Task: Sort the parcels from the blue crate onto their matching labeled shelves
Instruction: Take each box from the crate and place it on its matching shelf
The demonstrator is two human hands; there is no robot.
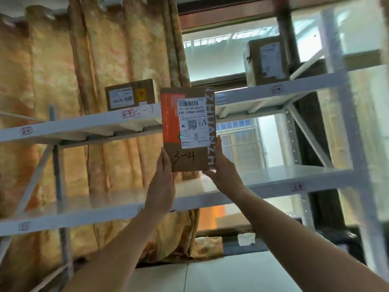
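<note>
parcel [189, 131]: brown carton marked "3-4", held up at frame centre, long axis 12 to 6, printed label toward camera.
left hand [166, 167]: grips lower left edge, at 7 o'clock of parcel.
right hand [223, 167]: grips lower right corner, at 5 o'clock of parcel.
nearer hand: neither; both on bottom end, about level.
top shelf [84, 125]: front edge behind parcel's upper half; handwritten "3-1" just at 9 o'clock of parcel.
key relation: parcel in front of shelf edge, not resting on anything; "3-4" slot probably off toward 3 o'clock, judging by the "3-1" mark.
right shelf tag [277, 89]: at 2 o'clock, unreadable.
stored box [130, 94]: on top shelf, 10 o'clock.
blue crate: not in view.
</note>
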